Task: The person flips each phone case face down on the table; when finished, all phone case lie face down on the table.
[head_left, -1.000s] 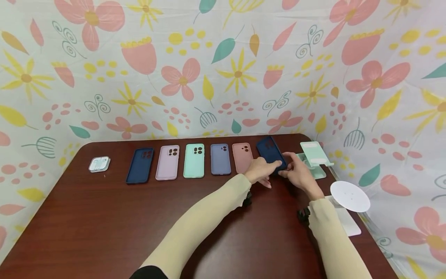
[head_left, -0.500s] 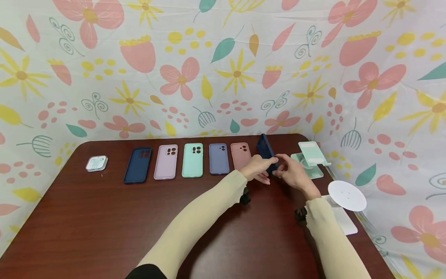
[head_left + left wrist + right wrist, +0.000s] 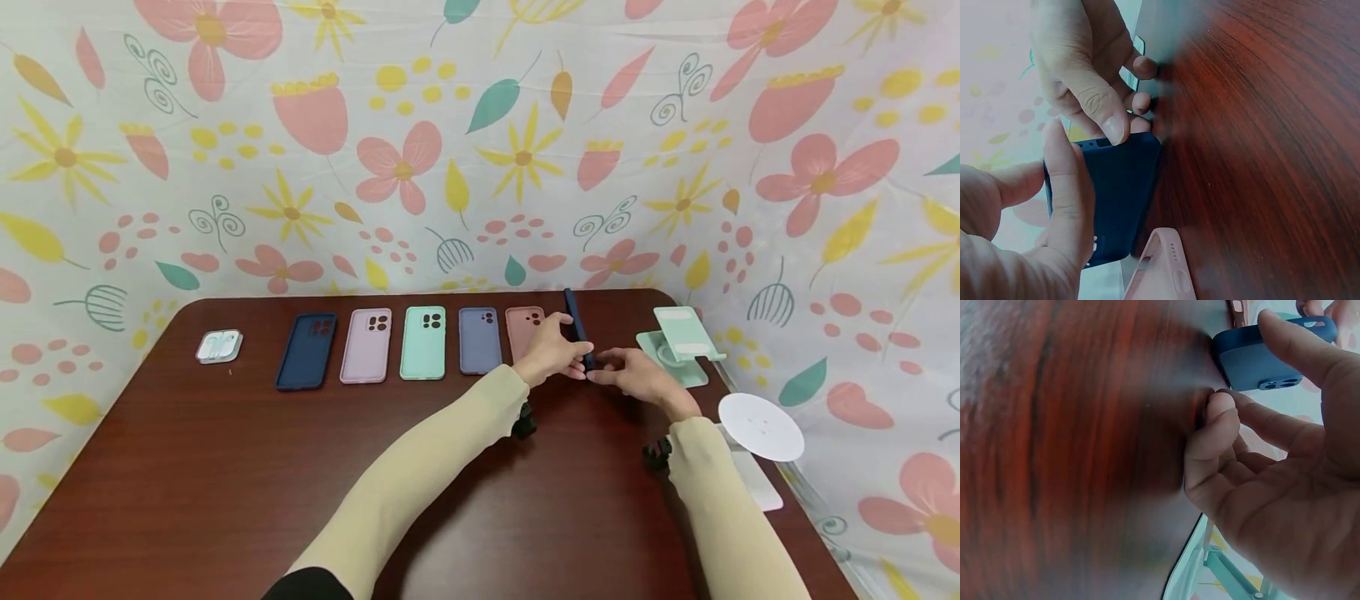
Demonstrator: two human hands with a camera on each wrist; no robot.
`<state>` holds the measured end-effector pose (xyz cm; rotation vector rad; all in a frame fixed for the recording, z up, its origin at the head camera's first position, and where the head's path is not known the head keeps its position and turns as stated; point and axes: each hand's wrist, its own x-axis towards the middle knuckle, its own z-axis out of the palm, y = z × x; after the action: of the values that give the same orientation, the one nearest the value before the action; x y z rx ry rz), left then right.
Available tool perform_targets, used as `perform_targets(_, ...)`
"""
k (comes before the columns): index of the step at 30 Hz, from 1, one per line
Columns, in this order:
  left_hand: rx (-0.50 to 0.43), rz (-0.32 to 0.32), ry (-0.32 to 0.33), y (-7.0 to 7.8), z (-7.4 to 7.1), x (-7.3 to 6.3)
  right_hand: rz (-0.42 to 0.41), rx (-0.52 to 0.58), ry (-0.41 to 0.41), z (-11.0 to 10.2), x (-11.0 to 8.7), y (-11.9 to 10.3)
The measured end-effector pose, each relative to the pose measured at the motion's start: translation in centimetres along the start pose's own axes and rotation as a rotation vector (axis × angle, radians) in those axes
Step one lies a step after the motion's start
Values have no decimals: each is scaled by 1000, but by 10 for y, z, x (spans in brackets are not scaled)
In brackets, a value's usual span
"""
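At the far right of the dark red-brown worktop (image 3: 450, 508), a navy phone case (image 3: 572, 308) stands up on its long side, so that from above only its narrow edge is seen. It is between a person's left hand (image 3: 552, 348) and right hand (image 3: 636, 375). The left hand holds it along the upper long edge, with the thumb and a finger pinching this edge from both sides. The right hand is at the near end: its thumb and bent fingers pinch the corner, while the other fingers are curled close to the worktop. The hollow inner side of the case looks to the left, and its back with the camera opening looks to the right.

Just beside it, on the left, a pink case (image 3: 521, 327) lies flat, partly covered by the left hand. Further left lie, in one row, a grey-blue case (image 3: 480, 343), a mint case (image 3: 423, 346), a lilac case (image 3: 366, 348) and a second navy case (image 3: 306, 354). At the left end there is a small clear box (image 3: 219, 347). Right of the right hand stands a mint stand (image 3: 684, 335), and nearer, a white stand (image 3: 761, 427) with a round plate. A flowered cloth (image 3: 405, 83) hangs behind.
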<state>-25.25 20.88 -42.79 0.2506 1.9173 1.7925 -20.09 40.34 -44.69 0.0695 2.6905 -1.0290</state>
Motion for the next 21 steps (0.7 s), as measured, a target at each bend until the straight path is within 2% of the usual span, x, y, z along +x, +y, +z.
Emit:
perform_targets(10,76,10,50,-4,6,-3,30,12,32,0,-2,3)
perform_targets(14,154,1,57,-7,11,-2,65,0,64,0,-4,6)
perform_targets(21,346,-43,71,-11,21,3,100,23,93,-3,-6,10)
